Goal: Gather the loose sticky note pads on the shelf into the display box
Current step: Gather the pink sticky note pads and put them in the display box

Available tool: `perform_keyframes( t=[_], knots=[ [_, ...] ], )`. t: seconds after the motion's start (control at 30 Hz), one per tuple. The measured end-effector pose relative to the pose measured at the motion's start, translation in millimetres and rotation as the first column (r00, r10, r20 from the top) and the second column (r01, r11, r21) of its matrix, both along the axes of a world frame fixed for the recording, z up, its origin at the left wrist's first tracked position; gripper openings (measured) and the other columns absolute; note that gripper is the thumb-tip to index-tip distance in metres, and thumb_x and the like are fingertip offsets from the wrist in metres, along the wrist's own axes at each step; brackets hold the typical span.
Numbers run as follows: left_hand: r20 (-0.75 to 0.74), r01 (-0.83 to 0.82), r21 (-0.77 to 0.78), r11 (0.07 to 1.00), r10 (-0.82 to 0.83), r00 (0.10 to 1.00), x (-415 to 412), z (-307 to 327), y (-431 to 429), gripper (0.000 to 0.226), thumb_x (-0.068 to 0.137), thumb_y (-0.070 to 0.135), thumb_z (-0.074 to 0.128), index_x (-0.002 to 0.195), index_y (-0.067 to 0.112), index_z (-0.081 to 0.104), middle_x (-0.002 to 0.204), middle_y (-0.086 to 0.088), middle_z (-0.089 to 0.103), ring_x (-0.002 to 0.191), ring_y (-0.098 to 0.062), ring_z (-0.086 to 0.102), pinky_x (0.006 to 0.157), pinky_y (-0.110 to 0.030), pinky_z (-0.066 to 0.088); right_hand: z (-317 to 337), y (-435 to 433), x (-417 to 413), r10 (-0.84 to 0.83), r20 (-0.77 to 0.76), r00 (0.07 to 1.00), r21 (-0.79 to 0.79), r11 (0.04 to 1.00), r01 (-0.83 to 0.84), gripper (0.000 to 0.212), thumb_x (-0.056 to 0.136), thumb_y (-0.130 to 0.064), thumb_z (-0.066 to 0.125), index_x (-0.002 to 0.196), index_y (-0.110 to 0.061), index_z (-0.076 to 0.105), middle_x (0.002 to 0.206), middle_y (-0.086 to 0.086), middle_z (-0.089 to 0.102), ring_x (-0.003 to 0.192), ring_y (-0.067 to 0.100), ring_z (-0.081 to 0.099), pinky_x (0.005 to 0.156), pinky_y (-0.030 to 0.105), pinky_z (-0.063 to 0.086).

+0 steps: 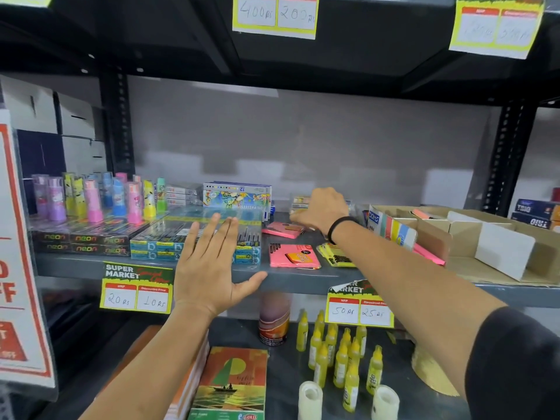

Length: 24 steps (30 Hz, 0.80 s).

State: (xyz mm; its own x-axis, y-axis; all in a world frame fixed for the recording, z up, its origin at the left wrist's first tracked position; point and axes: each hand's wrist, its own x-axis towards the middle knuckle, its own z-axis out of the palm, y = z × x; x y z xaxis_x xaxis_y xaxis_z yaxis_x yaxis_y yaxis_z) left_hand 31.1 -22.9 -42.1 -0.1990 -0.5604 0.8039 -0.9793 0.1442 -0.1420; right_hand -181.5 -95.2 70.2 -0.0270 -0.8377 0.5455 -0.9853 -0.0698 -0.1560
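The left hand hovers flat, fingers spread and grasping nothing, over the front edge of the grey shelf, its thumb along the lip. The right hand reaches deep to the back, knuckles up, fingers curled down onto small packs there; whether it grips one I cannot tell. Three loose sticky note pads show: a pink pad just beside that hand, a second pink pad near the front edge, and a yellow pad against the forearm. The cardboard display box, marked "DOMS", stands to the right, compartments mostly bare. Price tags read "20 Rs / 10 Rs" and "50 Rs / 25 Rs".
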Motion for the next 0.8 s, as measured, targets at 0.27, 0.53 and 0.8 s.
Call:
perform_keyframes(
  t=[0.27,0.53,0.8],
  knots=[
    [-0.002,0.002,-0.010,1.000,-0.002,1.000,0.2,-1.1,-1.2,0.098,0.087,0.077,0.021,0.144,0.001,0.043,0.146,-0.017,0.049,0.142,-0.030,0.035,0.120,-0.049,0.016,-7.9,2.4,-48.8,-0.156,-0.109,0.982,0.042,0.986,0.161,0.054,0.076,-0.056,0.065,0.100,-0.008,0.064,0.099,0.009,0.068,0.085,0.024,0.062,0.063,0.028,0.045],
    [-0.013,0.007,-0.002,1.000,-0.007,1.000,-0.7,-0.7,0.5,0.098,0.087,0.076,0.021,0.143,0.000,0.044,0.145,-0.017,0.049,0.142,-0.030,0.035,0.121,-0.049,0.017,-19.4,-5.7,-55.8,-0.154,-0.091,0.984,0.106,0.981,0.163,0.055,0.075,-0.058,0.063,0.105,-0.011,0.062,0.098,0.008,0.064,0.077,0.021,0.053,0.060,0.026,0.047],
    [-0.010,-0.001,0.029,1.000,0.001,1.000,-0.7,1.2,3.2,0.098,0.088,0.077,0.019,0.143,0.000,0.044,0.146,-0.016,0.049,0.142,-0.030,0.035,0.120,-0.048,0.016,-11.6,-13.7,-28.6,0.098,0.005,0.995,0.163,0.982,-0.098,0.054,0.077,-0.058,0.065,0.102,-0.010,0.066,0.092,0.008,0.066,0.082,0.023,0.061,0.068,0.029,0.052]
  ],
)
